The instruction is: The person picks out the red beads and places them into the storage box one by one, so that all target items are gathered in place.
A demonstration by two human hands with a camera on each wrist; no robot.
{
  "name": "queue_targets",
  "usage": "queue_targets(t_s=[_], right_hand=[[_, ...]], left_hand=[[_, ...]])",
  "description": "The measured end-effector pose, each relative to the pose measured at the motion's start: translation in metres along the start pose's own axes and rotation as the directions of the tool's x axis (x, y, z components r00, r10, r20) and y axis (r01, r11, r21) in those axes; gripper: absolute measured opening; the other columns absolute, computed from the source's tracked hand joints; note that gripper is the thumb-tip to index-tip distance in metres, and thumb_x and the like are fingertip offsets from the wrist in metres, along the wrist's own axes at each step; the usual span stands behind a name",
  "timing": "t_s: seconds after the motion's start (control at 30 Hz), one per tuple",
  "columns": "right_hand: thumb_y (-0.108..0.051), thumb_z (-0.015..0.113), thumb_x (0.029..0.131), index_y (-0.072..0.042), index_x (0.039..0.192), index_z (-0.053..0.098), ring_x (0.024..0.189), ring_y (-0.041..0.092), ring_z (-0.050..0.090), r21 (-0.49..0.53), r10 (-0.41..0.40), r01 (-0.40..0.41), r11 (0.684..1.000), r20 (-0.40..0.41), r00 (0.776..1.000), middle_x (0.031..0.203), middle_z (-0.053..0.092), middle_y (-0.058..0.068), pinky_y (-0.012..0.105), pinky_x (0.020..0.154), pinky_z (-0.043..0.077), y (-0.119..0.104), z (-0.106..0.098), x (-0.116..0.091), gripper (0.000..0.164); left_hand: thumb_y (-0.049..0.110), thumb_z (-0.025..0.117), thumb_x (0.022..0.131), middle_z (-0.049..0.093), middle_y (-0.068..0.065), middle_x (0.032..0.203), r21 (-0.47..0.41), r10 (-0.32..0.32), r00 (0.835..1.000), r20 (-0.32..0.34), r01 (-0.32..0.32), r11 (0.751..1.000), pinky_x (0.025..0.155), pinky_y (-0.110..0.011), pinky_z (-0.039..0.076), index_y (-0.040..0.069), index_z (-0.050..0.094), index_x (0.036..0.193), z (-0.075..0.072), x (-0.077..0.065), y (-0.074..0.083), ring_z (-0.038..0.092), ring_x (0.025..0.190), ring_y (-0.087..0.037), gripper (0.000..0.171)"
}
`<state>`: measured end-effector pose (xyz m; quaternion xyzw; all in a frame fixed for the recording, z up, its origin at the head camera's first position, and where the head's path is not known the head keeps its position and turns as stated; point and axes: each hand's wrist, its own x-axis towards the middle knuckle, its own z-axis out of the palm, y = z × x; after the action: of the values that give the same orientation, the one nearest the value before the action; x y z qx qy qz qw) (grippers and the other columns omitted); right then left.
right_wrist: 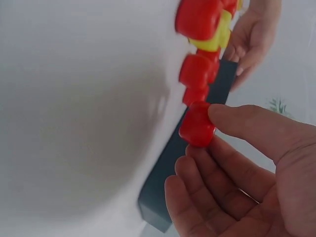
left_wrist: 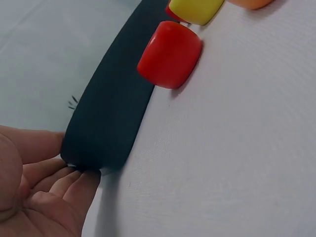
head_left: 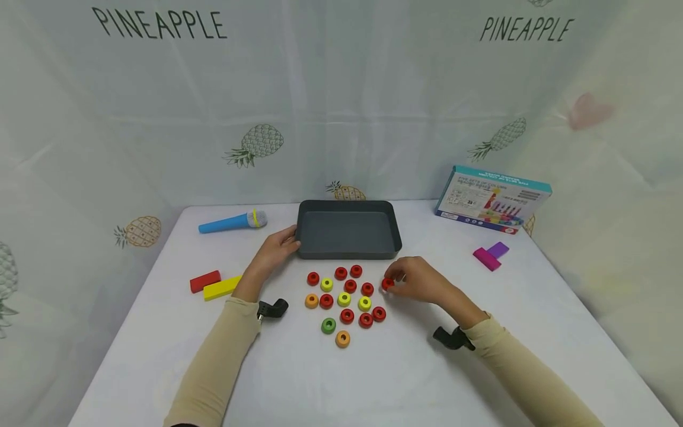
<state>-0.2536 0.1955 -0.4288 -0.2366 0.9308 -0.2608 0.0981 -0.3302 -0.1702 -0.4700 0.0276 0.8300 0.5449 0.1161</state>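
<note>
My left hand (head_left: 275,252) grips the left side of a dark grey rectangular tray (head_left: 349,256). In the left wrist view its thumb lies at the tray's rim and the fingers (left_wrist: 81,190) curl in at the lower corner. My right hand (head_left: 421,280) pinches a red bead (right_wrist: 198,124) between thumb and fingertips, just off the tray's front right corner. Several more beads with centre holes lie in front of the tray: red (head_left: 326,301), yellow (head_left: 344,299), orange (head_left: 342,339) and one green (head_left: 328,325).
A blue toy microphone (head_left: 226,223) lies at the back left, with red (head_left: 205,281) and yellow (head_left: 221,288) blocks nearer. At the back right, a printed box (head_left: 491,198) leans by the curtain. Magenta (head_left: 487,259) and purple (head_left: 498,249) blocks lie before it.
</note>
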Motion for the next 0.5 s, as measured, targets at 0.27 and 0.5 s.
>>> queue_targets(t_s=[0.27,0.5], right_hand=[[-0.017,0.082,0.084,-0.010,0.105,0.078,0.092,0.021,0.066,0.000,-0.012,0.012,1.000,-0.024,1.000,0.097,0.075,0.000,0.033,0.080,0.061,-0.006,-0.018,0.010,0.022],[-0.016,0.081,0.085,-0.010,0.106,0.079,0.093,0.021,0.069,-0.008,-0.015,0.015,1.000,-0.069,0.998,0.099,0.077,0.003,0.037,0.081,0.063,-0.006,-0.025,0.023,0.022]], left_hand=[[0.021,0.058,0.104,0.033,-0.006,0.165,-0.046,0.006,1.000,-0.006,-0.006,0.999,0.125,-0.042,0.031,0.018,0.031,0.160,0.000,0.001,-0.004,0.035,0.151,-0.022,0.063],[0.025,0.059,0.103,0.034,-0.002,0.165,-0.080,-0.004,1.000,-0.015,0.003,0.997,0.124,-0.040,0.033,0.021,0.033,0.159,0.003,0.003,-0.010,0.037,0.151,-0.020,0.062]])
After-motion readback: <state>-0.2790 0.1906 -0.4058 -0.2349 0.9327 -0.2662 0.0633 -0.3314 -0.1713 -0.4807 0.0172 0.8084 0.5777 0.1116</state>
